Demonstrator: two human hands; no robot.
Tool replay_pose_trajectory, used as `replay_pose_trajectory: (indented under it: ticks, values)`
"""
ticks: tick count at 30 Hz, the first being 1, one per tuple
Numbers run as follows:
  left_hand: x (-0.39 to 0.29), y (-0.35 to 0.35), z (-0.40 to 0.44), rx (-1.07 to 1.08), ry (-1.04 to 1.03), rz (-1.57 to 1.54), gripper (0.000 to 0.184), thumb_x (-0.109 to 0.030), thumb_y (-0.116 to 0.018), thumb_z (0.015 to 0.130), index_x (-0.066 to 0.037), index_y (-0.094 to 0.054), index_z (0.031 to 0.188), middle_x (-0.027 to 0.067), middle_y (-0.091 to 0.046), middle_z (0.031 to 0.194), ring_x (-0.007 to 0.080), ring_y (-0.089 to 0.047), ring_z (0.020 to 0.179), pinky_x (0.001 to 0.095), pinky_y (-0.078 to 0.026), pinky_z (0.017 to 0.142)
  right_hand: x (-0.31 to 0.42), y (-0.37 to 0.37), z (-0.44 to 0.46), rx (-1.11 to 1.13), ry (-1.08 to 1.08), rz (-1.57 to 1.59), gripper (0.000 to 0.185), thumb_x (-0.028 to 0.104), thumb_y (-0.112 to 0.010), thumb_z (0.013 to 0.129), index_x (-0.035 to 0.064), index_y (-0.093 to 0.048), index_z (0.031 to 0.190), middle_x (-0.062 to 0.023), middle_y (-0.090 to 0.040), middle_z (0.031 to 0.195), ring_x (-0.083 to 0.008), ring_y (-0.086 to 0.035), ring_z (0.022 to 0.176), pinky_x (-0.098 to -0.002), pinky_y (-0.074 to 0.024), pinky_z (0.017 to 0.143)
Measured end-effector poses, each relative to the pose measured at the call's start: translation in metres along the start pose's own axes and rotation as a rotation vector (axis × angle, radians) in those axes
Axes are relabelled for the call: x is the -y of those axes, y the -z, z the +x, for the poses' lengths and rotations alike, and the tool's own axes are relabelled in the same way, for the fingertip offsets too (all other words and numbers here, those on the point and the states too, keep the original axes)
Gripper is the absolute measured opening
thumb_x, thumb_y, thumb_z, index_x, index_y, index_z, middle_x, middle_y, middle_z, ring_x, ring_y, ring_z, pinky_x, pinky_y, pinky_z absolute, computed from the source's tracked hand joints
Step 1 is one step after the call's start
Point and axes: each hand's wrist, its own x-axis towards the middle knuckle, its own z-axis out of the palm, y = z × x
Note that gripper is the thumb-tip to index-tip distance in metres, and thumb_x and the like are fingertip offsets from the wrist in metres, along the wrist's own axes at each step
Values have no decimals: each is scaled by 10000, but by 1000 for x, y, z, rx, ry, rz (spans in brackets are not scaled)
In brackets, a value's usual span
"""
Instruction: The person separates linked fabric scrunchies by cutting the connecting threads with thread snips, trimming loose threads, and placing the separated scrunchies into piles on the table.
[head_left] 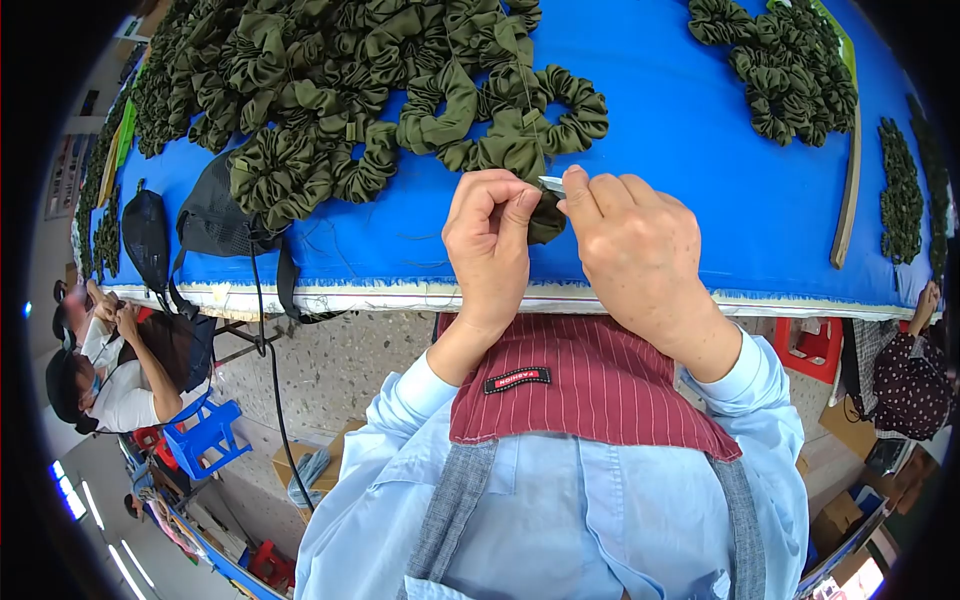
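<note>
My left hand (488, 245) is closed, thumb and index finger pinched at the edge of a dark green scrunchie (546, 222). This fabric hangs between my two hands, partly hidden by the fingers. My right hand (640, 240) is closed around a small tool whose pale, pointed blade (552, 184) sticks out toward the left fingertips. Most of that tool is hidden in the fist. A thin thread (528, 90) runs down from the pile to the fingertips. Just beyond my hands, a heap of dark green scrunchies (300, 80) covers the blue tabletop (640, 90).
Black mesh bags (215, 215) lie at the left near the table edge, a black cord (268, 350) hanging down. More scrunchies (790, 80) are piled at the right beside a wooden strip (848, 200). A co-worker (120, 370) sits at left, another person (910, 370) at right.
</note>
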Motion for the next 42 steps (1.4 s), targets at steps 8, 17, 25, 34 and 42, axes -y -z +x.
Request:
replay_pose_trajectory:
  ticks: [8, 17, 25, 34, 42]
  values:
    - [-2, 3, 1, -19, 28, 26, 38, 0, -614, 815, -11, -580, 801, 48, -554, 887, 122, -494, 732, 219, -413, 641, -4, -26, -10, -217, -543, 1022, 209, 79, -675, 757, -21, -627, 935, -15, -515, 625, -87, -413, 524, -230, -322, 451]
    - [-17, 74, -14, -173, 208, -66, 61, -41, -550, 880, -13, -577, 832, 69, -574, 849, 153, -563, 771, 278, -530, 708, 18, -40, -19, 159, -977, 1954, 145, 40, -624, 833, 3, -610, 973, 30, -442, 618, -31, -341, 483, -164, -277, 437]
    - [-6, 186, -65, -571, 176, 880, 77, -121, -582, 869, -47, -585, 847, 28, -583, 727, 92, -500, 646, 200, -413, 608, 27, -44, -22, 90, -951, 2178, 59, 72, -614, 852, 33, -615, 896, 33, -454, 598, -29, -345, 475, -160, -262, 414]
    - [-28, 38, -6, 98, 127, 106, 386, 13, -640, 781, -13, -473, 1128, 109, -582, 1021, 172, -594, 887, 272, -483, 804, 36, -36, -21, 105, -926, 2057, 74, 83, -581, 879, 27, -612, 915, 12, -473, 591, -46, -363, 466, -169, -275, 409]
    - [-27, 26, 5, 76, 379, -359, 249, 13, -610, 833, -5, -507, 1059, 81, -590, 931, 99, -554, 797, 190, -460, 710, 27, -28, -13, 50, -891, 1707, 87, 98, -603, 857, 30, -647, 886, 40, -492, 612, -49, -376, 526, -181, -304, 474]
